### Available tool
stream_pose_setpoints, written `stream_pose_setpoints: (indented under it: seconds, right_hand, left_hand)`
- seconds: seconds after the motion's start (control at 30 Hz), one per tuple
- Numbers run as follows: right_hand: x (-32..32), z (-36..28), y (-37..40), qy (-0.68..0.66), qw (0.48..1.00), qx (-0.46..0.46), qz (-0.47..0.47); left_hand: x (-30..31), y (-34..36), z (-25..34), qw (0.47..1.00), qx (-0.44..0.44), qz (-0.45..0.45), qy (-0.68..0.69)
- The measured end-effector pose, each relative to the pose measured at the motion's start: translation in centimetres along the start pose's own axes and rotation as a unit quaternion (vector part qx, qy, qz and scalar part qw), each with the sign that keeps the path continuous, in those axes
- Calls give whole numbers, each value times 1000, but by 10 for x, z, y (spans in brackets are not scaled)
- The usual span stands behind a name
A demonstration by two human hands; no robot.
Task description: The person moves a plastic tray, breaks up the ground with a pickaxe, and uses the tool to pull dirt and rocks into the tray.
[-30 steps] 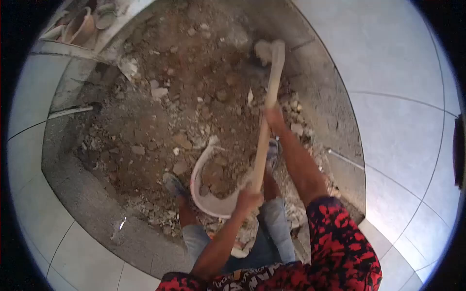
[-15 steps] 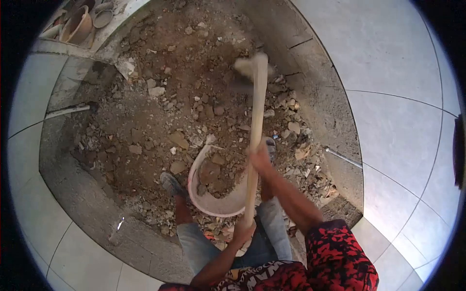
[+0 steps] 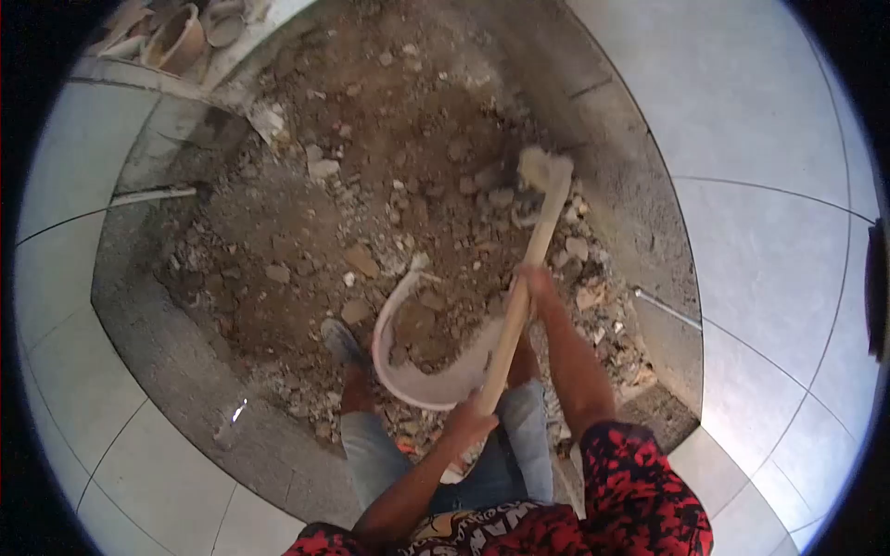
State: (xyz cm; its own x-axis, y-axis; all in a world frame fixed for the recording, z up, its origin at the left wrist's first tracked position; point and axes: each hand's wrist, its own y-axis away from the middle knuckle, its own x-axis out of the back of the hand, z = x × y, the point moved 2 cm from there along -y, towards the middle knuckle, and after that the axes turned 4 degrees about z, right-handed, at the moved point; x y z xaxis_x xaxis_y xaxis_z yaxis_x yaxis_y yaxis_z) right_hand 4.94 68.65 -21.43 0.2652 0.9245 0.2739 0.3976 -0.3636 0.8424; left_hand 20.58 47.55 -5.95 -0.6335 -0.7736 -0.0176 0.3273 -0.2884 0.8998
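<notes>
I grip the pale wooden handle of a hoe [image 3: 521,310] with both hands. My left hand [image 3: 471,422] is closed around its lower end, close to my body. Farther up the shaft, my right hand [image 3: 531,285] is wrapped round it. The dirt-caked hoe head [image 3: 545,169] is over the rubble by the pit's right wall, its blade blurred and partly hidden. Between my feet, a pale basin [image 3: 434,387] with a pinkish rim holds soil and broken pieces. The handle crosses in front of its right side.
Loose soil and rubble [image 3: 278,232] cover the pit floor. Rough concrete walls [image 3: 640,218] surround it, with tiled floor [image 3: 769,250] beyond. Pipes stick out at the left [image 3: 153,195] and right [image 3: 669,310]. Buckets [image 3: 176,42] stand at the upper left.
The hoe head has swung right and come nearer to me, so the handle now slants to the right. Both hands have stayed on the handle. The view has shifted slightly.
</notes>
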Motion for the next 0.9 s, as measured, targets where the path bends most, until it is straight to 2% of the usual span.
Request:
stream_pose_setpoints:
  seconds: [0.03, 0.1, 0.13, 0.2, 0.27, 0.3, 0.33, 0.4, 0.43, 0.47, 0.53, 0.57, 0.63, 0.67, 0.7, 0.73, 0.77, 0.8, 0.83, 0.87, 0.9]
  right_hand:
    - [-9, -2, 27, -46, 999, -6, -19]
    - [-10, 28, 12, -60, 997, -26, -41]
    - [-13, 19, 26, -60, 997, -13, -44]
    - [-14, 18, 63, -71, 996, -55, -20]
    - [-17, 43, 84, -136, 989, -42, -48]
    - [-19, 81, 81, -139, 989, -55, 0]
    - [-22, 115, 81, -144, 986, -65, 48]
    - [-36, 139, 123, -32, 999, -25, 18]
    - [-47, 140, 152, -34, 997, -76, 8]
    - [-60, 137, 184, -38, 991, -126, -2]
    - [-78, 142, 223, -111, 987, -116, -29]
    - [-82, 136, 228, -105, 988, -112, -28]
    - [-89, 120, 231, -63, 988, -138, -39]
    - [-89, 98, 226, -56, 988, -137, -38]
    - [-92, 67, 207, -15, 993, -91, -74]
    - [-98, 35, 188, 25, 992, -47, -111]
    - [-103, 5, 164, 18, 995, 44, -87]
    - [-109, -50, 156, 42, 988, 121, -85]
    - [-111, -42, 79, 12, 975, 209, -70]
    - [-114, -95, 57, 117, 925, 358, -55]
    - [-122, -153, 67, 97, 946, 300, -82]
  left_hand:
    - [10, 9, -4, 1000, -11, 2, -10]
    - [28, 27, -5, 999, -29, 13, -24]
    - [35, 37, -1, 998, -31, 9, -50]
    - [41, 62, -7, 997, -35, 6, -74]
    - [38, 85, -19, 983, -151, -11, -106]
    - [32, 98, -44, 983, -152, -10, -101]
    - [29, 103, -79, 983, -106, -56, -141]
    - [63, 136, -74, 978, -60, -79, -184]
    - [89, 172, -51, 979, -53, -64, -186]
    - [91, 185, -75, 983, -25, -71, -170]
    - [78, 204, -135, 983, 44, -85, -159]
    - [66, 206, -161, 978, 89, -98, -162]
    - [39, 194, -206, 983, 78, -84, -145]
    - [42, 189, -186, 987, 71, -70, -129]
    - [40, 175, -158, 994, 32, -11, -107]
    - [50, 164, -98, 995, -3, 48, -85]
    - [37, 131, -95, 988, -113, 95, -46]
    - [31, 80, -77, 983, -126, 136, 3]
    - [25, 30, -59, 973, -142, 176, 52]
    - [18, -21, -41, 958, -161, 215, 97]
    - [20, -72, -6, 957, -128, 250, 76]
